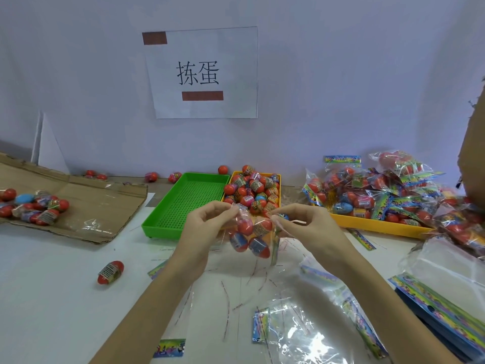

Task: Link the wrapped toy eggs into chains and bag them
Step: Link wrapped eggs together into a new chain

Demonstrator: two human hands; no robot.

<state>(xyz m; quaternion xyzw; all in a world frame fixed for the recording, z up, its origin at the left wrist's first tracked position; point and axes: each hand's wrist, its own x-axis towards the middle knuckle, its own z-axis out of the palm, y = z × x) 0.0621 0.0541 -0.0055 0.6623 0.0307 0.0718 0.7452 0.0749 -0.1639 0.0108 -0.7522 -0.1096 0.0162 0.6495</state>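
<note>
A bag of eggs [250, 236] is hanging between the left hand [207, 223] and right hand [301, 223], in front of two trays [168, 219] sitting side by side. One egg [110, 272] is lying alone to the left. Filled bags [380, 190] are piling up on the right.

The clear bag [252, 232] between the two hands is so see-through that its edges are hard to find. The left hand [207, 222] covers the bag's top corner on its side, and the right hand [296, 222] covers the other one. Just behind the grip, the eggs in the yellow tray [278, 179] are partly hidden by the fingers. The words on the egg wrappers are too small to read (just blurry lines). Both arms are cut off at the bottom edge.
</note>
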